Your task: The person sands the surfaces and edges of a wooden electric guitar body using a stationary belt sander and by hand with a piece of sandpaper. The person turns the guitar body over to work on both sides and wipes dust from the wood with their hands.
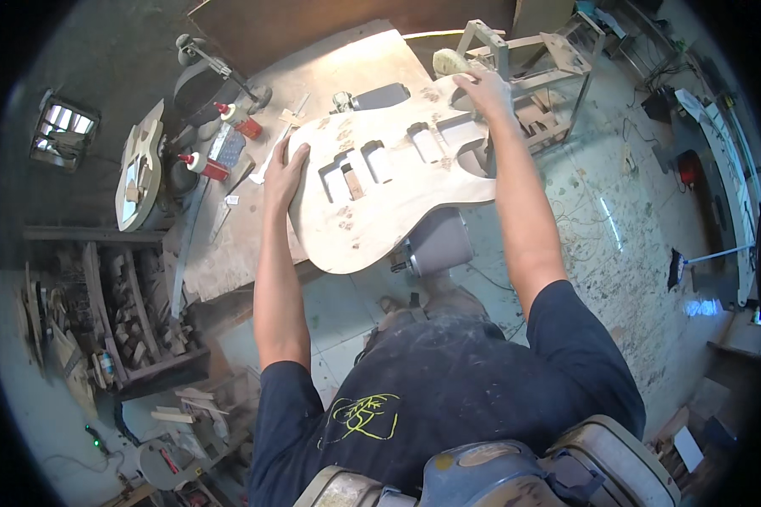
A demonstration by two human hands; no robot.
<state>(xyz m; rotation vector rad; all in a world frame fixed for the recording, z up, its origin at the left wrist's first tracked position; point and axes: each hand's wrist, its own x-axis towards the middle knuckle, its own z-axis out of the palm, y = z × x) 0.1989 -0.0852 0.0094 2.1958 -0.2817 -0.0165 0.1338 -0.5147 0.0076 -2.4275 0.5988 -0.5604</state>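
Note:
A pale wooden guitar body [397, 169] with several routed cavities and darker patches on its face lies between my two hands. My left hand [287, 173] grips its left edge, with the thumb on the top face. My right hand [486, 93] holds the far right end near the rounded cutaways, its fingers curled over the rim. Beneath the body, a grey pad [439, 243] juts out at the near side and another grey pad [382, 96] at the far side. Whether the body rests on these pads I cannot tell.
On the wooden workbench [228, 262] stand two red-and-white glue bottles [243, 122], beside a desk lamp [215, 63]. Another guitar body [141, 173] hangs at the left. A metal frame [558, 76] stands at the far right. A rack of wood scraps [131, 313] sits lower left.

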